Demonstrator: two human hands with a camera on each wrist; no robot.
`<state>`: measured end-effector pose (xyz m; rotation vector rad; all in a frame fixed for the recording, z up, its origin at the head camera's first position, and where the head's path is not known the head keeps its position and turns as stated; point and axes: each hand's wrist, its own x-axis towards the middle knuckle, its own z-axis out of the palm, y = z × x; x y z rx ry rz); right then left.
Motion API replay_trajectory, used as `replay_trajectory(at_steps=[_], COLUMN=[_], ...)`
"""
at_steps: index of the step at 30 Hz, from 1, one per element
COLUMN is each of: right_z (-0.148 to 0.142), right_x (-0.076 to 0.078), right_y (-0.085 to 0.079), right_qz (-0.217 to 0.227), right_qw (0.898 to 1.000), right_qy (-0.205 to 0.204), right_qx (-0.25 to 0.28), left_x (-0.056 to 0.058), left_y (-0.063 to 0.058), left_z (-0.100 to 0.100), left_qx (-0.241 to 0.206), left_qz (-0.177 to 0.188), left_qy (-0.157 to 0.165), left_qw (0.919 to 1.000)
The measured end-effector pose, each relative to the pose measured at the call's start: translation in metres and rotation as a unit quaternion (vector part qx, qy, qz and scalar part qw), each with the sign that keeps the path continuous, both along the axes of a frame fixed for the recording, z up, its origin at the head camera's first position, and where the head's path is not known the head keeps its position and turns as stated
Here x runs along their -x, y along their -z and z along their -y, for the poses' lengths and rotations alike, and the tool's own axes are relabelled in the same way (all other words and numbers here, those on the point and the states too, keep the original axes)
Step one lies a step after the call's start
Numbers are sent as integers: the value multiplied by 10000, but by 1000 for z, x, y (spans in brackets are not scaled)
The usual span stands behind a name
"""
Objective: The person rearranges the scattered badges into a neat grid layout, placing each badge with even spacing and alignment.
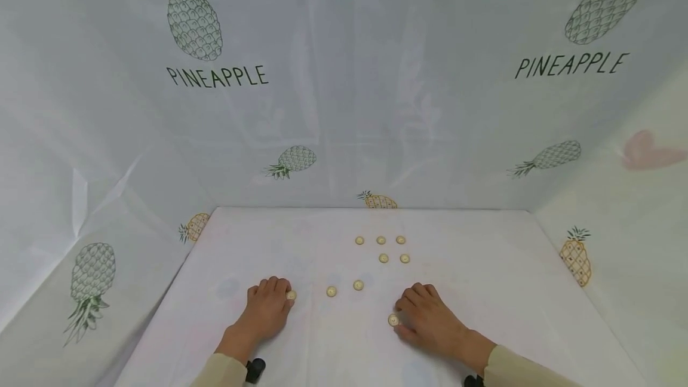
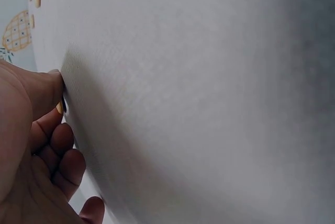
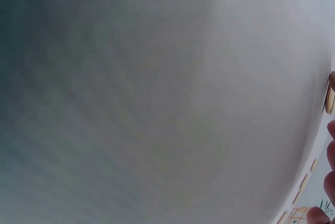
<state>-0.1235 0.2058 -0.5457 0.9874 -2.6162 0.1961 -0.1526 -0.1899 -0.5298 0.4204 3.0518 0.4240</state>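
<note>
On the left of the white table, my left hand [image 1: 267, 308] pinches a small, round, pale yellow disc [image 1: 291, 295] between thumb and forefinger, low at the tabletop. The left wrist view shows only a sliver of that disc [image 2: 59, 108]. My right hand [image 1: 432, 322] holds a similar disc [image 1: 393, 319] at its thumb and forefinger, to the right of the middle. At the right wrist view's edge, this disc [image 3: 330, 100] shows edge-on beside a fingertip. Two more discs lie between the hands, one left [image 1: 331, 291] and one right [image 1: 358, 285]. Marks on their faces are too small to read.
Farther back, three discs form a row, including a middle disc [image 1: 381, 240]; two more, including a right-hand disc [image 1: 405, 258], lie just in front. A white cloth covers the table [image 1: 484, 255]. Pineapple-printed sheets [image 1: 376, 106] rise behind and at both sides.
</note>
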Motion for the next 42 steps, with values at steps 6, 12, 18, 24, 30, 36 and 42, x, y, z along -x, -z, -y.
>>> replay_trajectory(at_steps=[6, 12, 18, 24, 30, 36, 42], right_z=[1, 0, 1, 5, 3, -3, -4], right_x=[6, 13, 20, 24, 32, 51, 72], right_y=[0, -2, -3, -3, -10, -12, -15], right_qz=[5, 360, 491, 143, 25, -200, -519], right_qw=[9994, 9980, 9967, 9986, 9996, 9995, 9983], right_qy=[-338, -489, -640, -449, -26, 199, 255], right_qx=[-92, -174, -103, -256, -292, -163, 3], left_x=[1, 2, 1, 3, 2, 2, 4], left_y=[1, 2, 1, 7, 7, 6, 13], left_z=[2, 2, 2, 4, 3, 2, 4], left_qx=[-40, -70, -100, -123, -121, -151, -247], left_qz=[-222, 57, 66, -10, 126, 142, -127], left_qy=[29, -76, -105, -45, -71, -134, -66], left_qw=[9997, 9999, 9999, 9999, 9998, 9997, 9996])
